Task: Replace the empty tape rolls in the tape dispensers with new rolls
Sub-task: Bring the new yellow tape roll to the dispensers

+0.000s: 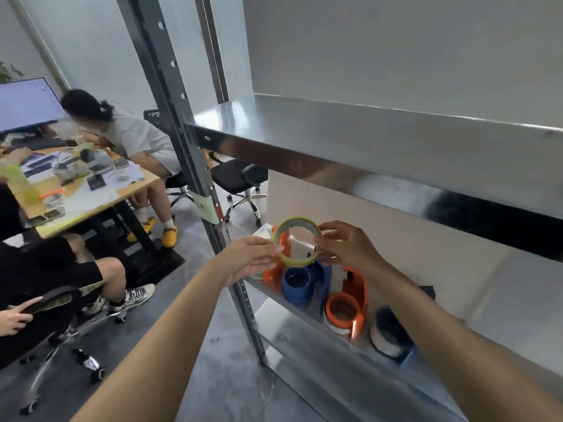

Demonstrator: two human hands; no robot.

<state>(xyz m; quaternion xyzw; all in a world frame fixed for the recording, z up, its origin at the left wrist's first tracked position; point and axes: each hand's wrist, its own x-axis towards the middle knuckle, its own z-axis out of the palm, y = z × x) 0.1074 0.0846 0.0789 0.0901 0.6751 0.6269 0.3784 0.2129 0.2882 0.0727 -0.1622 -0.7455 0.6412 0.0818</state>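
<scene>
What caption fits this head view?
Left hand and right hand hold a tape ring near dispensers on a shelf.

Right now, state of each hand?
Left hand: pinches the thin yellow-green tape ring at its left edge.
Right hand: grips the same ring at its right edge.

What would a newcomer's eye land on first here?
First, the thin yellow-green tape roll, held up between the left hand and right hand in front of the metal shelf. Next, a bright orange dispenser and a blue dispenser on that shelf, just below the hands.
</scene>
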